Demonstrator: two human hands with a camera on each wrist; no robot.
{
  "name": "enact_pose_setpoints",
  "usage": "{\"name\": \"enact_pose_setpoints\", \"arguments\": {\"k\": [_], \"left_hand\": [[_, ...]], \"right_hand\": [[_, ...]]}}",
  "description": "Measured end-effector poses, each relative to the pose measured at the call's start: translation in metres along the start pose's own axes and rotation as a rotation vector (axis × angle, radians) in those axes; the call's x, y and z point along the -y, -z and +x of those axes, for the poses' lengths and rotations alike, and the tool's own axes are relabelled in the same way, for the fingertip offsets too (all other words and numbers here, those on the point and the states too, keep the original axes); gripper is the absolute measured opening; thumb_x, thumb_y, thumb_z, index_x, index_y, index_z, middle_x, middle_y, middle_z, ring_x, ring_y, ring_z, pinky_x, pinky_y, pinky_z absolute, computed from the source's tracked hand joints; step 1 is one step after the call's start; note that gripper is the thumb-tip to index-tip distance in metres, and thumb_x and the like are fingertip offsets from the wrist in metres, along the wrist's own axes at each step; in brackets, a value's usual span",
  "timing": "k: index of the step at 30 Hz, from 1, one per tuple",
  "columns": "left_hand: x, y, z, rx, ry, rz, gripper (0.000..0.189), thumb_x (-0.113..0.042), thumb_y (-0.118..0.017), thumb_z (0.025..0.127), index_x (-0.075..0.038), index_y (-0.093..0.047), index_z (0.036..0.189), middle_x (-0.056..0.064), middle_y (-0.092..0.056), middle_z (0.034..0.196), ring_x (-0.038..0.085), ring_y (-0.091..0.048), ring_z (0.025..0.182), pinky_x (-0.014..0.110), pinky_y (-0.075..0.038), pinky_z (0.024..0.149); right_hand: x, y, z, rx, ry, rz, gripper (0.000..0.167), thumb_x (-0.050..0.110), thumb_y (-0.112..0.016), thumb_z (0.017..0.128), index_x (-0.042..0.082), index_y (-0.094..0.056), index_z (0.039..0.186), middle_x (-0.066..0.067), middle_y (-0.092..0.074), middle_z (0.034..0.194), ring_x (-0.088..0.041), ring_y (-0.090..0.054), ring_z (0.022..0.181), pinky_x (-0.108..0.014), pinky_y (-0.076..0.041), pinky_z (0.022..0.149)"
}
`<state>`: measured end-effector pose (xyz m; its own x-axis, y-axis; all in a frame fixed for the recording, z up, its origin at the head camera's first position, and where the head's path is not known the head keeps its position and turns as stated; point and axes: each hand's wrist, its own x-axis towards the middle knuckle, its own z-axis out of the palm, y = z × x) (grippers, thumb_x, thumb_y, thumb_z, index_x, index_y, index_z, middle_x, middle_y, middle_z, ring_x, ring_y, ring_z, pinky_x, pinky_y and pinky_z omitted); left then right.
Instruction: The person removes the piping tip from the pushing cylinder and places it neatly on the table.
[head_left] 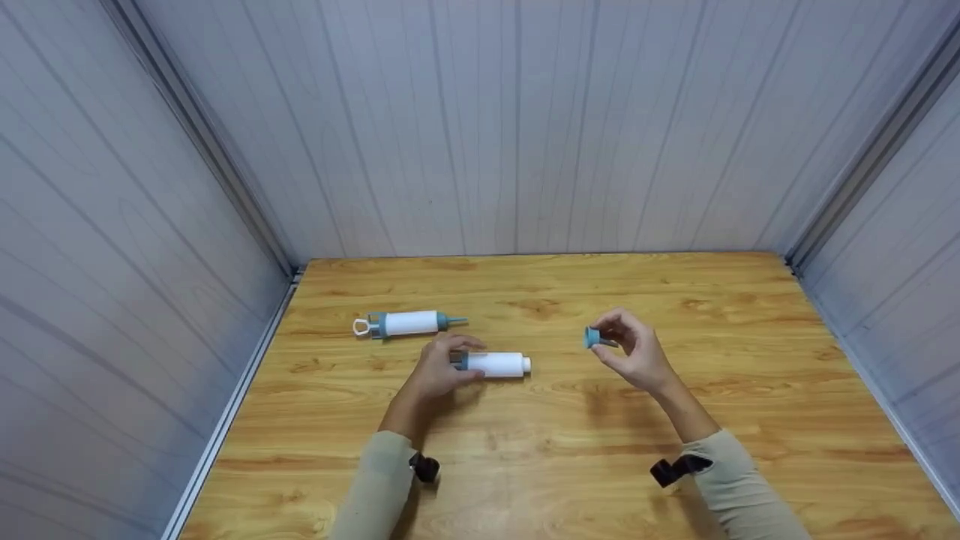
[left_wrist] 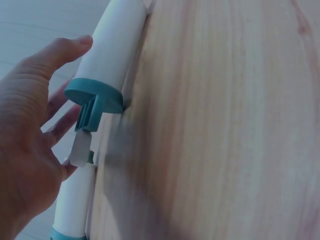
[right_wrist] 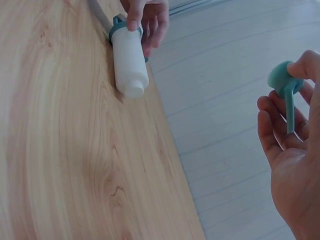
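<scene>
A white syringe-like tube [head_left: 496, 364] with a teal collar lies on the table, its bare narrow neck pointing right. At its collar end my left hand [head_left: 441, 369] holds it, thumb on the near side and fingers on the far side. The left wrist view shows the thumb at the white barrel [left_wrist: 112, 45], above a pale plunger handle. Above the table to the right, my right hand [head_left: 637, 358] pinches a teal nozzle cap [head_left: 592, 337] between thumb and fingers. Its wide mouth faces left; the thin spout [right_wrist: 290, 112] points toward the palm.
A second white syringe [head_left: 410, 322] lies behind the left hand, with a teal nozzle [head_left: 450, 321] on its right end and a white ring handle at the left. The wooden table [head_left: 540, 465] is bounded by pale panels [head_left: 480, 135] at the back and sides.
</scene>
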<state>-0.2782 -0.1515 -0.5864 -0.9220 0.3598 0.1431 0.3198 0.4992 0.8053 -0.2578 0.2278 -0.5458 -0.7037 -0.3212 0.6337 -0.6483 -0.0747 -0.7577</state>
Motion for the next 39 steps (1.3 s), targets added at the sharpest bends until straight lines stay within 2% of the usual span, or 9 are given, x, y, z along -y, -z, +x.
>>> {"name": "enact_pose_setpoints", "arguments": {"k": [6,13,17,19,22,25,28,34,39], "left_hand": [[-0.011,0.005,0.002,-0.017,0.028,0.003,0.039,-0.015,-0.093,0.094,-0.013,-0.083,0.131,0.013,-0.074,0.147,0.041,-0.058,0.148,0.067,-0.044,0.128],[-0.029,0.008,0.004,-0.031,0.003,-0.003,0.044,-0.019,-0.09,0.097,-0.016,-0.079,0.14,0.013,-0.068,0.157,0.044,-0.049,0.16,0.074,-0.035,0.132],[-0.04,0.009,0.003,-0.028,0.014,-0.049,0.048,-0.023,-0.087,0.1,-0.021,-0.076,0.146,0.012,-0.065,0.162,0.043,-0.049,0.161,0.073,-0.038,0.131],[-0.046,0.008,0.003,-0.03,-0.007,-0.068,0.049,-0.024,-0.086,0.102,-0.022,-0.075,0.149,0.013,-0.066,0.161,0.043,-0.052,0.159,0.072,-0.044,0.128],[-0.052,0.006,0.005,-0.05,-0.078,-0.078,0.049,-0.022,-0.085,0.103,-0.02,-0.074,0.15,0.015,-0.07,0.157,0.043,-0.06,0.152,0.071,-0.048,0.124],[-0.058,0.003,0.008,-0.074,-0.155,-0.087,0.051,-0.018,-0.085,0.103,-0.015,-0.072,0.152,0.016,-0.073,0.154,0.042,-0.065,0.147,0.067,-0.052,0.123],[-0.064,-0.001,0.009,-0.086,-0.198,-0.108,0.05,-0.014,-0.084,0.102,-0.011,-0.072,0.151,0.017,-0.073,0.153,0.041,-0.067,0.146,0.06,-0.054,0.124],[-0.073,-0.01,0.013,-0.104,-0.242,-0.144,0.047,-0.011,-0.084,0.102,-0.005,-0.074,0.148,0.018,-0.075,0.151,0.04,-0.069,0.145,0.055,-0.055,0.123],[-0.079,-0.015,0.018,-0.109,-0.244,-0.138,0.045,-0.014,-0.084,0.102,-0.008,-0.076,0.146,0.016,-0.076,0.15,0.039,-0.07,0.145,0.057,-0.055,0.123]], "right_hand": [[-0.004,-0.003,-0.001,0.002,-0.04,-0.021,0.03,-0.027,-0.065,0.092,-0.021,-0.062,0.121,0.01,-0.072,0.117,-0.003,-0.072,0.105,-0.016,-0.061,0.094],[-0.008,-0.006,-0.002,-0.014,-0.046,-0.043,0.034,-0.028,-0.068,0.09,-0.022,-0.066,0.123,0.011,-0.074,0.118,-0.001,-0.072,0.106,-0.014,-0.061,0.095],[-0.011,-0.008,-0.002,-0.021,-0.055,-0.05,0.036,-0.028,-0.07,0.089,-0.022,-0.068,0.124,0.012,-0.075,0.119,0.0,-0.072,0.108,-0.014,-0.061,0.096],[-0.011,-0.01,-0.002,-0.031,-0.073,-0.051,0.036,-0.027,-0.071,0.089,-0.022,-0.069,0.124,0.012,-0.075,0.12,0.001,-0.073,0.108,-0.014,-0.061,0.096],[-0.011,-0.012,-0.003,-0.051,-0.114,-0.049,0.036,-0.026,-0.072,0.089,-0.021,-0.07,0.125,0.013,-0.076,0.12,0.0,-0.074,0.109,-0.014,-0.061,0.097],[-0.011,-0.015,-0.003,-0.069,-0.168,-0.046,0.035,-0.024,-0.074,0.091,-0.02,-0.071,0.126,0.013,-0.078,0.121,0.0,-0.075,0.11,-0.014,-0.061,0.099],[-0.012,-0.017,-0.004,-0.083,-0.207,-0.043,0.035,-0.022,-0.075,0.092,-0.019,-0.072,0.127,0.012,-0.078,0.121,0.0,-0.075,0.11,-0.015,-0.061,0.099],[-0.016,-0.02,-0.005,-0.123,-0.212,-0.031,0.034,-0.022,-0.076,0.093,-0.019,-0.073,0.126,0.006,-0.08,0.121,-0.002,-0.077,0.109,-0.016,-0.062,0.099],[-0.019,-0.022,-0.003,-0.138,-0.211,-0.013,0.034,-0.023,-0.075,0.093,-0.02,-0.072,0.126,0.009,-0.08,0.121,-0.003,-0.077,0.11,-0.017,-0.063,0.1]]}}
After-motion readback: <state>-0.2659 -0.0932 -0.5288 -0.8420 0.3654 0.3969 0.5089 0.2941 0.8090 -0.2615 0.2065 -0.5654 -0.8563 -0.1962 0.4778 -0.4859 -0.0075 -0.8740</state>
